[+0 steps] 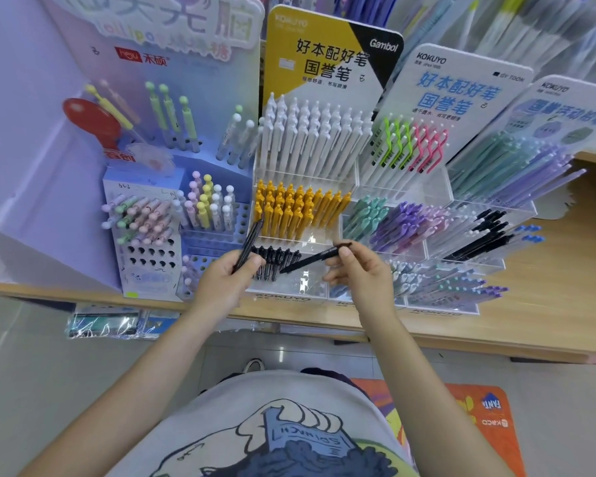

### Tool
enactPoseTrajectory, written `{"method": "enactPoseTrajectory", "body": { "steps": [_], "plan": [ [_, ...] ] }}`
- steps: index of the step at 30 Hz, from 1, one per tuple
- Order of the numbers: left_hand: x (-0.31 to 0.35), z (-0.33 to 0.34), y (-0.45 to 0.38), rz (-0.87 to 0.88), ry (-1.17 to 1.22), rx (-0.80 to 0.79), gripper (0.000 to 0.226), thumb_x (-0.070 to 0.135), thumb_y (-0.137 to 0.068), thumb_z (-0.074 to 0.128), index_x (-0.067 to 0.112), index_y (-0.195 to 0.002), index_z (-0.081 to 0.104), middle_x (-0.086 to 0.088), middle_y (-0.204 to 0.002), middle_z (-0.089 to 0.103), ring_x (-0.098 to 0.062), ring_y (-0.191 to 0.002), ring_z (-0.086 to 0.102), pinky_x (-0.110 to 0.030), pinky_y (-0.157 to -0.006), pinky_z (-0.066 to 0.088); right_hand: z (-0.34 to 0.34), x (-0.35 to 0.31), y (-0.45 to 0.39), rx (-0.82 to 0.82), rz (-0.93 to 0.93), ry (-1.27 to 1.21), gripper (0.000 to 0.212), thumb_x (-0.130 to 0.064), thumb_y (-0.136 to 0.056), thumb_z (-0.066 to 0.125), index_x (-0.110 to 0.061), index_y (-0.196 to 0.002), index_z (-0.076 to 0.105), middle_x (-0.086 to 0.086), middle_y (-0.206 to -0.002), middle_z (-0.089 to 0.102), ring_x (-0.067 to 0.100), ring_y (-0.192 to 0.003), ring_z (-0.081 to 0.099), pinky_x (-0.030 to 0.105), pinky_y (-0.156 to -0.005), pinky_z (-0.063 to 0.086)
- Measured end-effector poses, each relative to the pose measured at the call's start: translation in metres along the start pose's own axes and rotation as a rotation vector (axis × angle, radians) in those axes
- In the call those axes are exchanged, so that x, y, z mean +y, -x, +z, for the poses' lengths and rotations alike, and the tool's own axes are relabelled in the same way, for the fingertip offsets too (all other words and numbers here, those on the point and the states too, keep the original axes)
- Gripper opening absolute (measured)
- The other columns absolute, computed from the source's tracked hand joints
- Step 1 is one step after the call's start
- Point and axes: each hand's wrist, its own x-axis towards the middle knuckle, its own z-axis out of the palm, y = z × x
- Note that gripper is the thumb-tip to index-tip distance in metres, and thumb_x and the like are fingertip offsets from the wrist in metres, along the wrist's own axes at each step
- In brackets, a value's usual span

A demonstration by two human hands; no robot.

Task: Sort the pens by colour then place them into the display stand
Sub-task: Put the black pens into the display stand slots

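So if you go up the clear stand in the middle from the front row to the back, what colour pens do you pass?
Black pens → yellow-orange pens → white pens → yellow and black sign behind them.

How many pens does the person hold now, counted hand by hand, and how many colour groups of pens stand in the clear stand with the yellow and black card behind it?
Black pen in the left hand: 1
Black pen in the right hand: 1
Total held: 2

Colour groups in the clear stand:
White group: 1
Yellow group: 1
Black group: 1
Total groups: 3
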Motion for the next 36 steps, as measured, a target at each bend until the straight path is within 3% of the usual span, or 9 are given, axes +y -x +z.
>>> {"method": "enactPoseTrajectory", "body": {
  "steps": [6,11,16,20,24,27,32,36],
  "plan": [
    [0.000,0.001,0.000,-0.013,0.126,-0.057,0.022,0.033,-0.104,0.047,0.017,-0.102,0.062,0.009,-0.051,0.035,-0.008,-0.044,0.027,-0.020,-0.042,0.023,0.014,0.027,-0.004,-0.018,0.023,0.172,0.020,-0.009,-0.099,0.055,-0.013,-0.114,0.067,0.006,-0.085,0.071,0.017,-0.061,0.065,0.027,-0.061,0.056],
    [-0.002,-0.003,0.001,-0.016,0.146,-0.073,0.023,0.032,-0.104,0.047,0.015,-0.104,0.062,0.006,-0.054,0.034,-0.007,-0.044,0.026,-0.020,-0.041,0.022,0.024,0.032,-0.008,-0.051,-0.011,0.282,0.018,-0.012,-0.100,0.055,-0.023,-0.108,0.066,0.005,-0.087,0.071,0.016,-0.063,0.067,0.036,-0.066,0.058],
    [-0.001,-0.005,0.001,-0.026,0.174,-0.079,0.024,0.033,-0.104,0.047,0.015,-0.104,0.062,0.007,-0.054,0.035,-0.008,-0.045,0.025,-0.021,-0.042,0.021,0.028,0.031,-0.014,-0.078,-0.124,0.500,0.022,-0.016,-0.100,0.055,-0.016,-0.117,0.068,-0.008,-0.083,0.068,0.011,-0.066,0.068,0.035,-0.072,0.057],
    [0.001,-0.007,0.000,-0.023,0.192,-0.081,0.023,0.033,-0.104,0.047,0.016,-0.103,0.063,0.008,-0.053,0.036,-0.009,-0.046,0.026,-0.022,-0.043,0.021,0.027,0.036,-0.014,-0.089,-0.119,0.559,0.022,-0.019,-0.099,0.057,-0.016,-0.117,0.069,-0.006,-0.084,0.070,0.008,-0.065,0.067,0.035,-0.073,0.057],
    [0.004,-0.006,0.001,-0.023,0.196,-0.080,0.023,0.031,-0.104,0.048,0.016,-0.103,0.065,0.005,-0.057,0.045,-0.009,-0.045,0.034,-0.021,-0.043,0.027,0.034,0.038,-0.017,-0.153,-0.105,0.615,0.023,-0.023,-0.097,0.061,-0.017,-0.117,0.071,-0.005,-0.076,0.069,0.001,-0.059,0.064,0.027,-0.071,0.055],
    [0.005,-0.006,0.002,-0.035,0.224,-0.090,0.023,0.028,-0.104,0.049,0.015,-0.104,0.068,0.003,-0.064,0.054,-0.012,-0.048,0.046,-0.024,-0.045,0.035,0.041,0.037,-0.019,-0.134,-0.151,0.615,0.020,-0.021,-0.095,0.065,-0.016,-0.113,0.072,-0.001,-0.085,0.072,0.007,-0.058,0.064,0.018,-0.064,0.052],
    [0.004,-0.006,0.002,-0.048,0.217,-0.088,0.024,0.024,-0.104,0.050,0.011,-0.104,0.070,0.000,-0.071,0.056,-0.011,-0.053,0.052,-0.024,-0.046,0.038,0.048,0.038,-0.024,-0.126,-0.207,0.629,0.013,-0.016,-0.092,0.068,-0.015,-0.103,0.075,-0.003,-0.082,0.069,0.014,-0.059,0.062,0.028,-0.066,0.053],
    [0.006,-0.004,0.003,-0.059,0.218,-0.099,0.022,0.022,-0.104,0.051,0.012,-0.105,0.070,0.000,-0.074,0.057,-0.011,-0.054,0.053,-0.025,-0.047,0.037,0.047,0.038,-0.024,-0.160,-0.162,0.645,0.014,-0.019,-0.092,0.068,-0.018,-0.105,0.074,-0.007,-0.077,0.067,0.009,-0.059,0.059,0.032,-0.067,0.054]
  ]
}}
